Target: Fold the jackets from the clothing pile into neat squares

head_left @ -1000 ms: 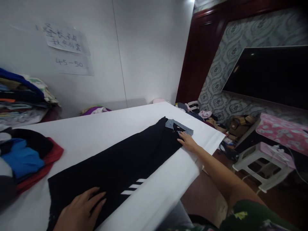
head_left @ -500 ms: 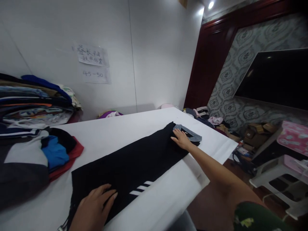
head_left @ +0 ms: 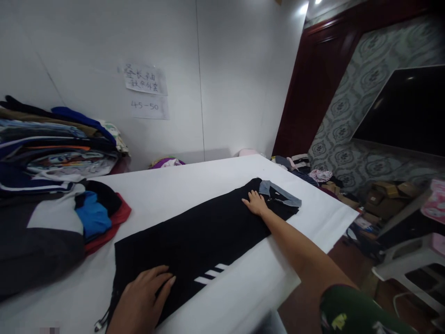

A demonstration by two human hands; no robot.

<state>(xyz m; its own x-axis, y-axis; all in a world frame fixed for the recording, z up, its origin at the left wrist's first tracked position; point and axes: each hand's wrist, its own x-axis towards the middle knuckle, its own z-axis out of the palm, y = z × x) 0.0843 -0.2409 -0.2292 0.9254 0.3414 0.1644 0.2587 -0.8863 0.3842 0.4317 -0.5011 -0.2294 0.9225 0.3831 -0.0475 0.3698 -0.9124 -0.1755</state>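
Observation:
A black jacket (head_left: 194, 227) lies folded lengthwise in a long strip on the white table (head_left: 222, 181). Its grey-edged collar (head_left: 287, 198) is at the far right end, and white slanted stripes (head_left: 211, 273) show along the near edge. Close to the collar, my right hand (head_left: 256, 203) rests on the cloth with fingers spread. My left hand (head_left: 144, 294) lies over the near left end, fingers extended and slightly bent, thumb apart. Beside it a cord with a toggle (head_left: 100, 324) hangs out of the hem. Neither hand grips the cloth.
A tall pile of folded clothes (head_left: 59, 139) stands at the left, with a grey and white garment (head_left: 45, 236), a blue one (head_left: 93, 215) and a red one (head_left: 121, 215) in front. More clothes (head_left: 306, 171) lie beyond the table's far right. A plastic stool (head_left: 406, 260) stands at right.
My right hand has slid back from the collar, slightly toward the middle of the jacket. My left hand stays at the near end. The view has turned a little to the left.

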